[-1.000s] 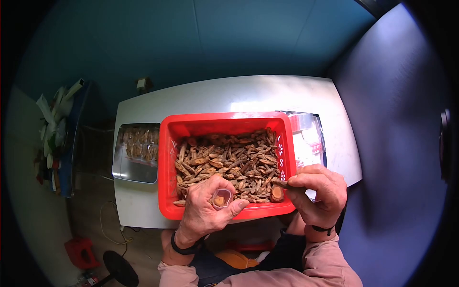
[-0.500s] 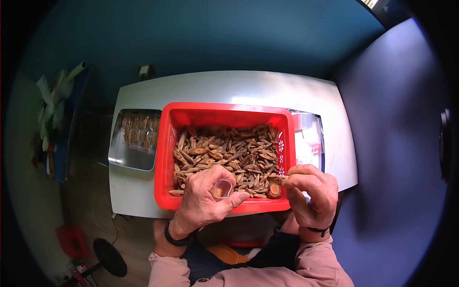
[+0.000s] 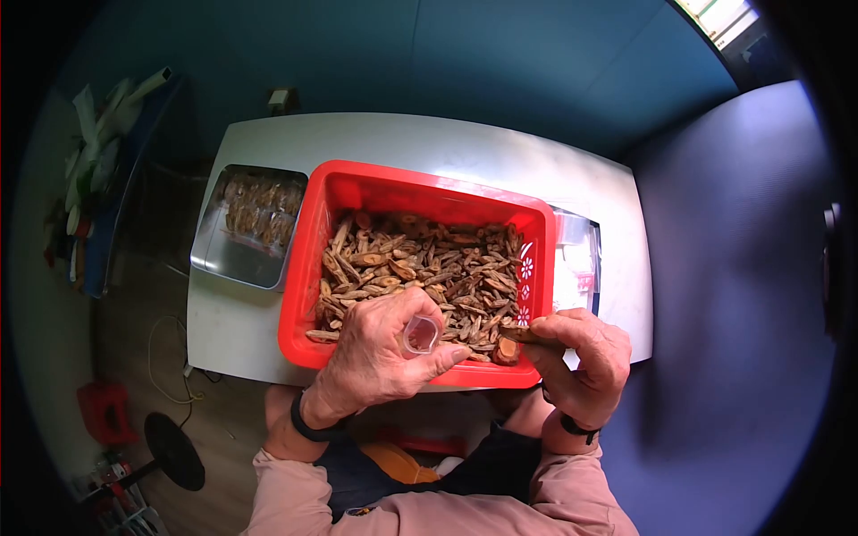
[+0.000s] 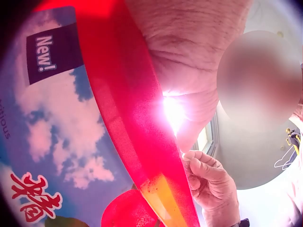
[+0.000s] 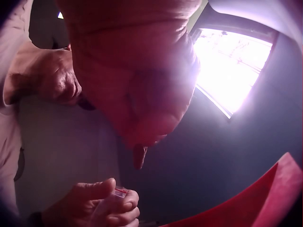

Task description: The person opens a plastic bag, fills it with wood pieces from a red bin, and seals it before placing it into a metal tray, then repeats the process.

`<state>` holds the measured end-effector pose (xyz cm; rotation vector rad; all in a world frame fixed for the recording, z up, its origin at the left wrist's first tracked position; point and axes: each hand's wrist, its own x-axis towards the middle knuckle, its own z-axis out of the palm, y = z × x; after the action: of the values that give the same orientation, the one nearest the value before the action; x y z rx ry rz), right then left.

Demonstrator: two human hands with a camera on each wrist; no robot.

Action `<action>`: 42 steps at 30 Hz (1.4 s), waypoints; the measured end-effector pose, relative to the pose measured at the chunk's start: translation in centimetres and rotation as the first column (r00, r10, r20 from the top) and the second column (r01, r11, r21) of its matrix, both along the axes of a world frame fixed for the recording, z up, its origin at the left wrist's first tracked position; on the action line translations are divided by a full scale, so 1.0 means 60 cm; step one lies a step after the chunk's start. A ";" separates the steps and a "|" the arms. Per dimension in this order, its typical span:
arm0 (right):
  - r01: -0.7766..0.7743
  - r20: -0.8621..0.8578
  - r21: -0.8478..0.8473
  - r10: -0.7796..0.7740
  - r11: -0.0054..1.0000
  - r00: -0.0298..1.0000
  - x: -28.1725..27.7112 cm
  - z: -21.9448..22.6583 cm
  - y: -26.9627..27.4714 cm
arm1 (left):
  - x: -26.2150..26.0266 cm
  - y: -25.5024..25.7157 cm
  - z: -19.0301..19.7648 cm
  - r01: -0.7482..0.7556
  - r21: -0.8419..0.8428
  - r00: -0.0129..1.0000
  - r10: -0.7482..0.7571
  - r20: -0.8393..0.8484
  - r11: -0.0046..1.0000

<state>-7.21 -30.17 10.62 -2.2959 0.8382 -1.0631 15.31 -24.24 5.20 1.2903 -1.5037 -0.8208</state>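
Note:
My left hand (image 3: 380, 348) holds a small clear plastic bag (image 3: 420, 334) with its mouth opened upward, over the near side of a red basket (image 3: 299, 304). In the right wrist view a red line runs along the top of the bag (image 5: 120, 192). Many brown dried slices, like pieces of root (image 3: 420, 268), fill the basket. My right hand (image 3: 585, 362) pinches one long brown slice (image 3: 529, 336) between thumb and fingers, above the basket's near right corner. That slice (image 5: 139, 156) points down in the right wrist view. Beneath it lies a thick round slice (image 3: 507, 350).
A clear-lidded tray (image 3: 237, 259) with brown pieces inside stands left of the basket on the white table (image 3: 232, 330). Right of the basket lies a pack with red and white print (image 3: 572, 268). A printed panel reading "New!" (image 4: 45, 52) fills the left wrist view's left side.
The head view has shifted and turned, so the basket appears higher and tilted. My right hand with its slice has come a little nearer the bag. Both hands keep their hold.

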 end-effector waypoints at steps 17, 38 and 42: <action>0.056 0.071 -0.014 -0.054 0.998 0.996 0.007 -0.002 0.008 | -0.002 -0.001 0.001 0.004 0.007 1.000 -0.004 0.007 1.000; 0.019 0.011 -0.095 -0.018 0.995 1.000 0.010 -0.003 0.023 | -0.005 -0.002 0.000 0.036 -0.040 0.999 -0.035 0.029 0.999; -0.034 0.009 -0.067 0.035 0.997 0.999 0.011 -0.001 0.038 | -0.013 0.001 -0.002 0.068 -0.070 0.998 -0.068 0.007 0.995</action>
<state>-6.54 -27.92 10.58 -2.3491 0.7673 -1.1031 14.54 -24.19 5.08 1.1958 -1.5736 -0.8026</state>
